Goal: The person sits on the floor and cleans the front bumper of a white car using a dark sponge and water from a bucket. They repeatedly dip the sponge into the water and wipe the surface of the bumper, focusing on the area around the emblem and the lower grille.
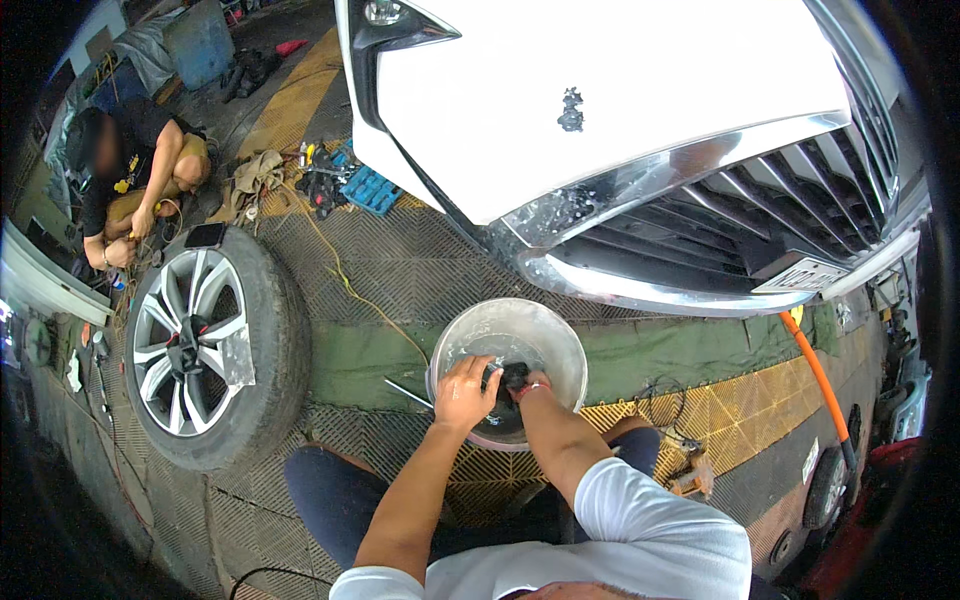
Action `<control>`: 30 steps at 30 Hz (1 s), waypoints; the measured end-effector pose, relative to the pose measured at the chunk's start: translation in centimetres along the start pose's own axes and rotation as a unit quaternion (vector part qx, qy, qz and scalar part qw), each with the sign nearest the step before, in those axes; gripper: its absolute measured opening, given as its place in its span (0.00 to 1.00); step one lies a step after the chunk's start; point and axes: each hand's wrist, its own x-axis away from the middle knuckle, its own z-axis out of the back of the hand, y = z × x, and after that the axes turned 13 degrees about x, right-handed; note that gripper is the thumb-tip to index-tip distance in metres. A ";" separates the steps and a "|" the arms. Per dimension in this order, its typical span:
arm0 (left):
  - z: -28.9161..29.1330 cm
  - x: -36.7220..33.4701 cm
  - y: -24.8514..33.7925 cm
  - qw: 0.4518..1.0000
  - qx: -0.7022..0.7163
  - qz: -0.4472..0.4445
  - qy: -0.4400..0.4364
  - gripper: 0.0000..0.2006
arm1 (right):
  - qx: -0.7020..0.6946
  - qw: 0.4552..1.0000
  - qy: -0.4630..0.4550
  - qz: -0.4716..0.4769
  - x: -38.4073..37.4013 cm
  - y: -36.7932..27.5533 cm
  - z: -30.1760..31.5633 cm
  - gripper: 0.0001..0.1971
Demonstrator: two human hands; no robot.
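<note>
A white car [600,150] stands ahead of the right hand [535,381], a silver-spoked wheel [218,333] rests well to the left of the left hand [464,392], and a pale round bucket [568,360] sits beneath the 2. Over its mouth the left hand bends its fingers beside a dark item [514,376], and I cannot tell whether it grips it; the right hand reaches into the bucket with its fingers mostly hidden, so its hold cannot be told either. The dark item is inside the bucket, between the hands.
</note>
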 end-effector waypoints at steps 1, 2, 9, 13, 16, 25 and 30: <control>-0.3 -0.7 0.2 1.000 0.009 0.013 -0.018 0.12 | -0.068 0.997 -0.010 0.019 -1.5 1.2 1.6 0.13; -0.8 -0.7 0.7 0.998 0.011 0.029 -0.049 0.12 | -0.239 0.971 -0.019 -0.021 -1.1 2.1 1.9 0.13; 0.7 1.7 -3.8 0.957 -0.193 0.125 -0.176 0.19 | 0.329 0.902 0.070 0.269 19.5 -12.7 -5.5 0.27; -2.7 1.0 -4.4 0.920 -0.262 0.144 -0.252 0.26 | 0.381 0.824 0.033 0.419 29.2 -16.0 -2.4 0.28; -2.3 0.8 -3.7 0.915 -0.254 0.139 -0.281 0.24 | 0.308 0.801 0.039 0.512 33.7 -18.0 0.9 0.30; -0.4 0.0 -2.2 0.919 -0.205 0.155 -0.298 0.13 | -0.283 0.907 -0.113 0.290 43.6 -24.7 6.2 0.18; 0.0 0.0 -1.7 0.920 -0.191 0.159 -0.304 0.12 | -0.143 0.856 -0.056 0.494 57.7 -37.0 6.3 0.28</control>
